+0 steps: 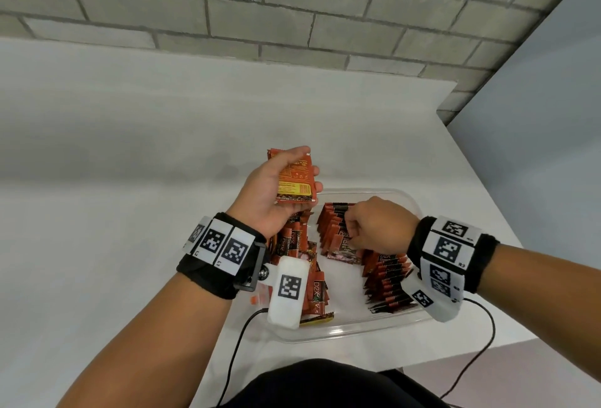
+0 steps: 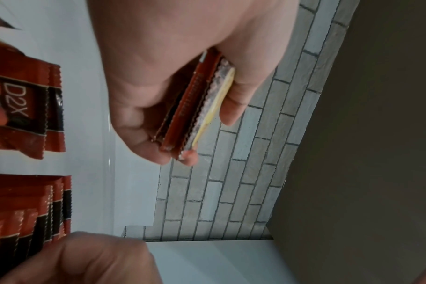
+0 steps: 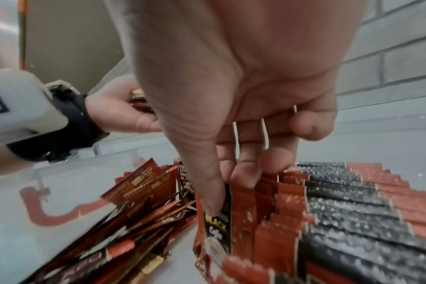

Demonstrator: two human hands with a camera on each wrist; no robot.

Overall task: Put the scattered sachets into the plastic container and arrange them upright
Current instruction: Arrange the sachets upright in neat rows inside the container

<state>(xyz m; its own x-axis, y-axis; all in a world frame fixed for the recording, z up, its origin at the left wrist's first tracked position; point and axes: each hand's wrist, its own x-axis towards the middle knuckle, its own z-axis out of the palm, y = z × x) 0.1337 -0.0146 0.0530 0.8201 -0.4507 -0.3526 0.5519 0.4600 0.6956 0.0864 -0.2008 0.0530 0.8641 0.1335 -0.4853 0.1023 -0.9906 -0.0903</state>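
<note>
Above the far-left rim of the clear plastic container, the left hand gripped a small stack of sachets, at least 3 by their edges, fingers curled round it. Each sachet was red-orange with a black band. Inside, the right hand pinched an upright sachet in the standing row; a loose heap lay left.

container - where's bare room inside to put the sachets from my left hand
Inside the plastic container, bare floor shows in the lane between the loose pile and the upright rows, widening toward the near wall. The row under the right hand is crowded.
</note>
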